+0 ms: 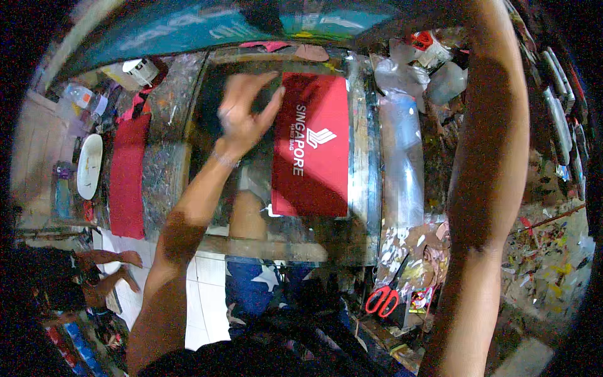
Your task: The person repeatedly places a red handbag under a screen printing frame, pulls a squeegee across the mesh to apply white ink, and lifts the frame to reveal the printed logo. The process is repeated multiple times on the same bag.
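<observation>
A red fabric panel (320, 157) with a white printed logo and lettering lies flat on a glass-topped board (245, 179) in a worn frame. My left hand (247, 112) is over the board at the panel's upper left edge. Its thumb and fingers are apart, slightly blurred, and nothing shows between them. Whether the fingertips touch the fabric I cannot tell. My right forearm reaches up along the right side, and its hand lies beyond the top edge. Across the top a teal screen-printing frame (207, 28) is tilted up above the board.
Another red fabric piece (129, 179) lies left of the board, beside a white oval dish (90, 166) and a plastic bottle (81, 97). Red-handled scissors (383, 300) and a clear plastic roll (402, 160) lie to the right. Another person's hands (129, 267) show at lower left.
</observation>
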Available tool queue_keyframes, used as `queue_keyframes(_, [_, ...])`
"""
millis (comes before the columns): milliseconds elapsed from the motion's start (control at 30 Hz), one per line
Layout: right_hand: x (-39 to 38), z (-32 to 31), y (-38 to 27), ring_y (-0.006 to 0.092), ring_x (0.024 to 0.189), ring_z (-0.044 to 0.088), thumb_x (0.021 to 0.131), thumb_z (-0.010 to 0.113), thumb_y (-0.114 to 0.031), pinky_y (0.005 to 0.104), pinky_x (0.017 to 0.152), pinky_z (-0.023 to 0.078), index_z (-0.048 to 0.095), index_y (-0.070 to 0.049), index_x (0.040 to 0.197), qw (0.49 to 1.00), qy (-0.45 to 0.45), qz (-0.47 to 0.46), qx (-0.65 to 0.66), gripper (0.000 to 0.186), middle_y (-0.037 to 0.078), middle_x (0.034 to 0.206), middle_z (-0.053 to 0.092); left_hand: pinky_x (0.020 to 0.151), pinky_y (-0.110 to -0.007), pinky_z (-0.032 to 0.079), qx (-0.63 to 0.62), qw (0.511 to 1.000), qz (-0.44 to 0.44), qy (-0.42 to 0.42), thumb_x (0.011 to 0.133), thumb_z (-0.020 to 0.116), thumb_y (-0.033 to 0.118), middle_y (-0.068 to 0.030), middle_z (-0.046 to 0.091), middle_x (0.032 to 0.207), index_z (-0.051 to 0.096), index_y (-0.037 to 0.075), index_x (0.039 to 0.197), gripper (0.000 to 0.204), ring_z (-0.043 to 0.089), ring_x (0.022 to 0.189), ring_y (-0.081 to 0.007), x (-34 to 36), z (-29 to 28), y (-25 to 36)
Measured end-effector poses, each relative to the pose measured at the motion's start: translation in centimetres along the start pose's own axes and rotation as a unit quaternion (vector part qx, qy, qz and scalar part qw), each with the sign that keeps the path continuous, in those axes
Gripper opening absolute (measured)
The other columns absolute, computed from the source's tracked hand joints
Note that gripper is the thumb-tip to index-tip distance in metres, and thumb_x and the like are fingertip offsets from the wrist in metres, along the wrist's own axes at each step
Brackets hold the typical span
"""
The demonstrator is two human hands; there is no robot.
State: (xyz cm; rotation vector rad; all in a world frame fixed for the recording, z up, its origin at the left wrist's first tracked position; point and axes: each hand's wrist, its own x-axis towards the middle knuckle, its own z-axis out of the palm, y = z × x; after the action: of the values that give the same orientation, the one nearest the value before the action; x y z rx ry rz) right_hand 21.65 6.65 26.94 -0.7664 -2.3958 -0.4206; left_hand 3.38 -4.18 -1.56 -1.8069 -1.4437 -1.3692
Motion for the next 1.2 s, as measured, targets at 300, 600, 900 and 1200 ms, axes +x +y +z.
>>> queue_keyframes(300, [-19.6, 3.9, -8.7, 0.0341, 0.087, 0.058, 0.077, 0.065, -0.052, 0.0468, 0.076, 0.045, 0.063, -0.005, 0.095, 0.998, -0.039, 0.036, 0.037, 0.050, 0.018, 0.094, 0.058, 0.088, -0.046, 0.050, 0.172, 0.896, -0.090, -0.399, 0.056, 0.076, 0.004, -0.0191, 0.066, 0.098, 0.064, 0.002, 0.102, 0.048, 0.063, 0.098, -0.0388, 4.8, -18.3, 5.7])
queue_keyframes(600, [-29.4, 12.1, -12.4, 0.0309, 0.088, 0.055, 0.070, 0.073, -0.018, 0.0432, 0.080, 0.044, 0.057, -0.002, 0.098, 0.968, -0.222, 0.042, 0.113, 0.037, 0.013, 0.092, 0.056, 0.076, -0.045, 0.042, 0.040, 0.872, -0.103, -0.476, 0.058, 0.085, 0.019, -0.0142, 0.053, 0.090, 0.053, 0.003, 0.092, 0.049, 0.055, 0.090, -0.0338, -12.1, -15.1, 5.1])
queue_keyframes(900, [-27.4, 13.2, -11.6, 0.0290, 0.087, 0.055, 0.070, 0.075, -0.020, 0.0423, 0.077, 0.043, 0.054, -0.004, 0.097, 0.953, -0.270, 0.055, 0.124, 0.037, 0.011, 0.092, 0.054, 0.077, -0.048, 0.045, 0.010, 0.886, -0.069, -0.458, 0.055, 0.086, 0.027, -0.0147, 0.056, 0.091, 0.056, 0.003, 0.091, 0.053, 0.057, 0.088, -0.0352, -14.0, -14.5, 3.1])
queue_keyframes(1200, [-27.2, 13.5, -11.3, 0.0244, 0.077, 0.056, 0.081, 0.059, -0.016, 0.0406, 0.069, 0.042, 0.055, -0.008, 0.093, 0.962, -0.239, 0.045, 0.122, 0.015, 0.008, 0.082, 0.054, 0.077, -0.044, 0.045, 0.003, 0.863, -0.121, -0.491, 0.052, 0.086, 0.021, -0.0116, 0.054, 0.089, 0.053, 0.007, 0.086, 0.049, 0.056, 0.088, -0.0333, -13.9, -14.6, 3.3])
